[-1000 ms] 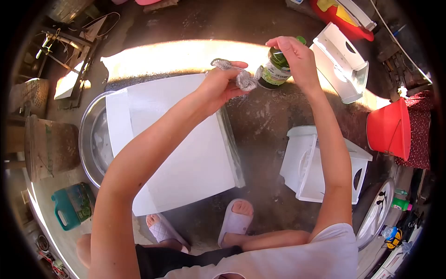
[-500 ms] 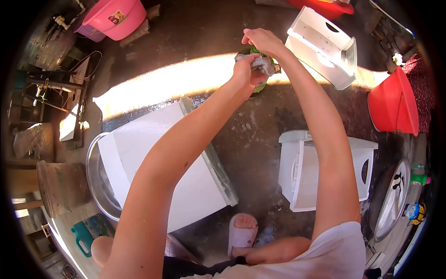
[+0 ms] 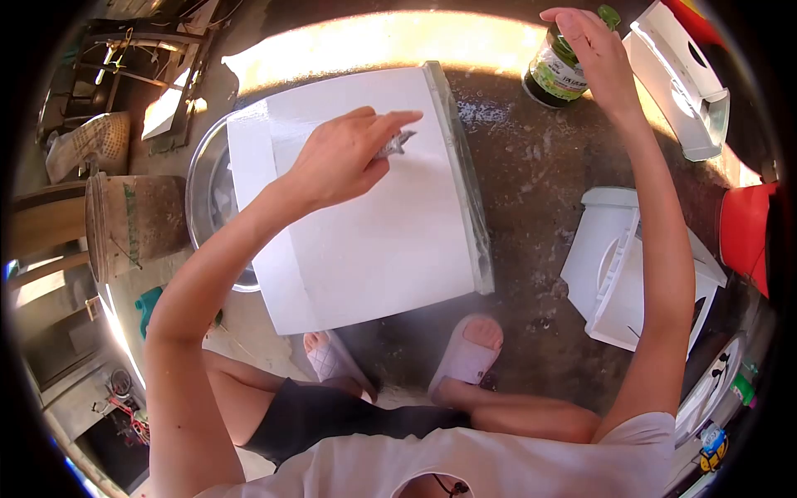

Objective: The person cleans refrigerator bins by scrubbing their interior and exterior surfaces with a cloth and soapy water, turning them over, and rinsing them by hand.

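My left hand (image 3: 349, 158) is closed on a crumpled grey cloth (image 3: 394, 147), most of it hidden by the fingers. It is over the broad white surface of a large box-like drawer (image 3: 374, 241) with a translucent greenish edge strip; whether the cloth touches it I cannot tell. The drawer rests across a round metal basin (image 3: 199, 195). My right hand (image 3: 594, 54) grips the upper part of a dark green bottle of liquid (image 3: 558, 76) with a label and green cap. The bottle is at the wet floor, roughly upright.
Two white drawers, one upper right (image 3: 681, 79) and one lower right (image 3: 610, 274), lie on the floor. A red bucket (image 3: 745, 236) and a round tray (image 3: 711, 386) are at the far right. A brown bucket (image 3: 137, 224) stands left, and my slippered feet are below the drawer.
My left hand has moved away from the bottle with the cloth, down over the white drawer. The bottle, held above the cloth before, is now lower and apart from it. The view has shifted.
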`<state>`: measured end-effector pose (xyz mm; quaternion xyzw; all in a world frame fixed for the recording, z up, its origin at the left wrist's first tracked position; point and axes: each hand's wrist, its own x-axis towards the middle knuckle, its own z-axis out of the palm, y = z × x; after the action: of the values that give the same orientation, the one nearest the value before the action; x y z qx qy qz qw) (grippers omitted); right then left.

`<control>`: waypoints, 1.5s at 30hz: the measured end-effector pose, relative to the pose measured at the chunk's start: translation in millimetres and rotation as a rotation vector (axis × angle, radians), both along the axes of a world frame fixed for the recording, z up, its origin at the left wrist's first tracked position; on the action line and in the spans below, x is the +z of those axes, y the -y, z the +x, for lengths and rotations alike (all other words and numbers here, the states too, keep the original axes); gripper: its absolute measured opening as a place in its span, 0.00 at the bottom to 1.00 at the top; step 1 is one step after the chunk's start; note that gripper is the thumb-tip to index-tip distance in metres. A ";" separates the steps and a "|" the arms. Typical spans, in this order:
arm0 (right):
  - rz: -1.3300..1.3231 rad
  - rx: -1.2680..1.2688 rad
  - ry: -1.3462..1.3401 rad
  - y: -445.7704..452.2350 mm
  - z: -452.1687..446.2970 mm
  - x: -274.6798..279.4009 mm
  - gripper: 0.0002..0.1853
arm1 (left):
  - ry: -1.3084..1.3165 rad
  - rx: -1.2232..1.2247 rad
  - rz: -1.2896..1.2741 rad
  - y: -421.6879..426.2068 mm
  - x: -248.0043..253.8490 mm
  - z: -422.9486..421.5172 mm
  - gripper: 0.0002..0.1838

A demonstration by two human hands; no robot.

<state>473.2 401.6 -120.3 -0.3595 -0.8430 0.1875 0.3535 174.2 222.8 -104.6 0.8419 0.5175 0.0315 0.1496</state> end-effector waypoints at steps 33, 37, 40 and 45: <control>-0.893 -0.162 -0.048 118.8 -107.3 -183.7 0.29 | -0.025 -0.767 -0.258 123.1 -42.9 19.4 0.33; -0.912 -0.202 -0.076 125.0 -108.5 -166.5 0.29 | -0.209 -0.511 -0.250 103.3 -22.8 -36.2 0.32; -0.903 -0.195 -0.027 120.6 -109.2 -166.8 0.29 | -0.387 -0.138 0.104 7.2 -57.0 -59.6 0.30; -0.862 -0.240 -0.070 122.0 -111.6 -174.6 0.28 | -0.120 -0.117 0.040 -51.7 -87.2 32.9 0.28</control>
<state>361.6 279.6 -295.0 -0.5626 -0.6278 0.4914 0.2189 207.1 274.4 -191.8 0.8740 0.4745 -0.0173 0.1031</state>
